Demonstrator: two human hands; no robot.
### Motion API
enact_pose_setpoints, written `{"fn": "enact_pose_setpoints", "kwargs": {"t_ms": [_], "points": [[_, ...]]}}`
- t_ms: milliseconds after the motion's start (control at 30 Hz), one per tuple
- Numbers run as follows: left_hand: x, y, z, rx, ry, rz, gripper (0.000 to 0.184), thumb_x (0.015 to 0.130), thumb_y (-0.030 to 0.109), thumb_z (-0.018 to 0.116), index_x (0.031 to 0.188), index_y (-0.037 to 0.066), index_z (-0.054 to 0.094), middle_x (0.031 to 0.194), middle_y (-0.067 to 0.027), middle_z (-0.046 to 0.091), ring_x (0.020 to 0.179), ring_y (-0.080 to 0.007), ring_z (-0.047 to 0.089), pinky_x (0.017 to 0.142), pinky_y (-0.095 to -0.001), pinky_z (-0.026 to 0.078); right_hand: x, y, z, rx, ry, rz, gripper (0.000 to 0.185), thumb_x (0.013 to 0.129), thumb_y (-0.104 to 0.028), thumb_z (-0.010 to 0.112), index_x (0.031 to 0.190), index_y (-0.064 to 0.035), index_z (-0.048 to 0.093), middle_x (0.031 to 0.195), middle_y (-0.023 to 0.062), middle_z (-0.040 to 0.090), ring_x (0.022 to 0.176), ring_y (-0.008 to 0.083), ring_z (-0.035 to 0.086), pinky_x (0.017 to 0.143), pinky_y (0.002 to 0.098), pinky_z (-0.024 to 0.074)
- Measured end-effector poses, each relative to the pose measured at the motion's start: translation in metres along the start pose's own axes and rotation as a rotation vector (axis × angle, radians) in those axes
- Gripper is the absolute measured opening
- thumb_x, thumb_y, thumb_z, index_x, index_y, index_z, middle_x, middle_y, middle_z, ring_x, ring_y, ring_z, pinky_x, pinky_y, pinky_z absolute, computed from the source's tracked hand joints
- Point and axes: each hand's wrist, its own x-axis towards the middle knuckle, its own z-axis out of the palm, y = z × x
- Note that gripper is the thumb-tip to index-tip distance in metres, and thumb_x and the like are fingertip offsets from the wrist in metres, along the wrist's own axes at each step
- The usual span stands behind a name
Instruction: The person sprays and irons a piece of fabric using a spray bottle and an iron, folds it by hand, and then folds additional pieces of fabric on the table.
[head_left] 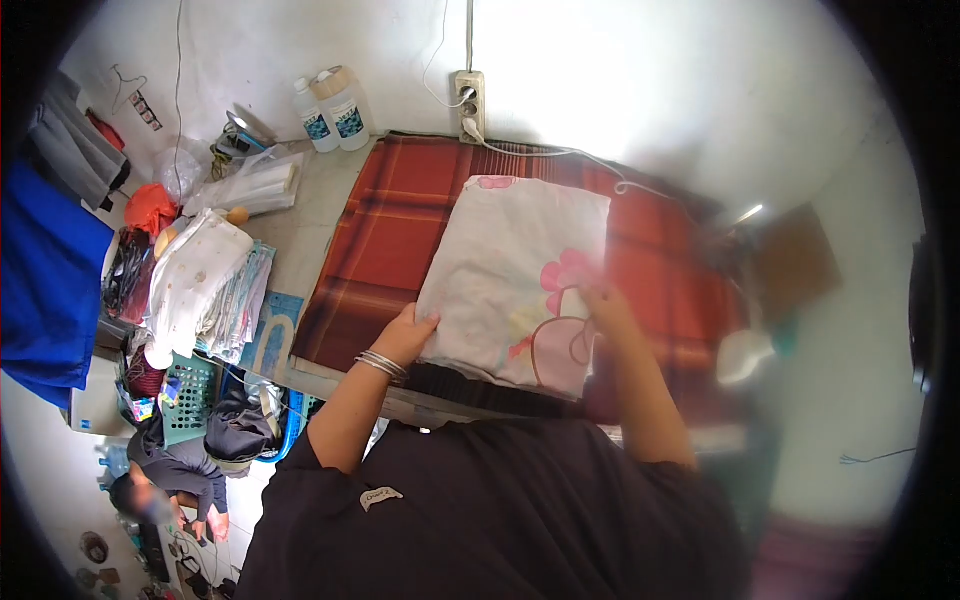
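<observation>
A folded white cloth point(490, 270) with pink flower prints lies flat on a red and brown plaid cloth point(400, 190) that covers the table. My left hand point(408, 335), with bangles at its wrist, grips the left edge near the front corner, thumb on top. At the opposite edge, beside a pink flower, my right hand point(608, 308) holds the folded cloth with its fingers closed; this side is somewhat blurred. The fingers under the edges are hidden.
Two labelled bottles point(338, 115) and a wall socket point(470, 95) with a white cord are at the back. Stacked folded clothes point(205, 280) and a green basket point(190, 400) are on the left. A whitish blurred object point(745, 355) is at right. Another person point(180, 470) sits lower left.
</observation>
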Motion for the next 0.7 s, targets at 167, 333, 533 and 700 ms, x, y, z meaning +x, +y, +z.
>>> {"fn": "enact_pose_setpoints", "kwargs": {"t_ms": [167, 333, 533, 700], "points": [[-0.025, 0.020, 0.002, 0.151, 0.125, 0.036, 0.037, 0.090, 0.032, 0.054, 0.107, 0.000, 0.050, 0.084, -0.0142, 0.062, 0.066, -0.0180, 0.061, 0.057, -0.0337, 0.050, 0.020, 0.038, -0.003, 0.330, 0.038, -0.092, 0.036, 0.088, -0.032, 0.058, 0.102, 0.0008, 0.061, 0.082, 0.0067, 0.060, 0.076, 0.0121, 0.054, 0.068, 0.0279, 0.0440], [-0.018, -0.032, -0.006, 0.263, 0.156, 0.122, 0.039, 0.088, 0.028, 0.056, 0.113, -0.001, 0.049, 0.087, -0.0166, 0.063, 0.076, -0.0263, 0.063, 0.069, -0.0361, 0.050, 0.005, 0.047, -0.004, 0.040, 0.063, -0.008, 0.039, 0.083, -0.037, 0.064, 0.096, 0.0003, 0.063, 0.077, 0.0050, 0.060, 0.072, 0.0116, 0.055, 0.065, 0.0277, 0.0441], [-0.034, -0.004, -0.004, 0.475, 0.361, 0.423, 0.040, 0.084, 0.027, 0.059, 0.111, -0.001, 0.055, 0.095, -0.0184, 0.064, 0.090, -0.0323, 0.061, 0.082, -0.0370, 0.047, -0.055, -0.028, -0.014, 0.011, -0.148, 0.199, 0.026, 0.078, -0.025, 0.070, 0.085, -0.0015, 0.060, 0.073, 0.0034, 0.058, 0.069, 0.0126, 0.055, 0.063, 0.0268, 0.0451], [-0.015, 0.015, -0.004, 0.341, 0.247, 0.242, 0.040, 0.082, 0.030, 0.062, 0.108, -0.001, 0.059, 0.099, -0.0190, 0.064, 0.091, -0.0326, 0.061, 0.081, -0.0363, 0.047, -0.055, -0.029, -0.010, 0.383, -0.171, 0.267, 0.015, 0.082, -0.013, 0.063, 0.084, -0.0051, 0.051, 0.076, 0.0036, 0.055, 0.072, 0.0141, 0.056, 0.066, 0.0280, 0.0474]]}}
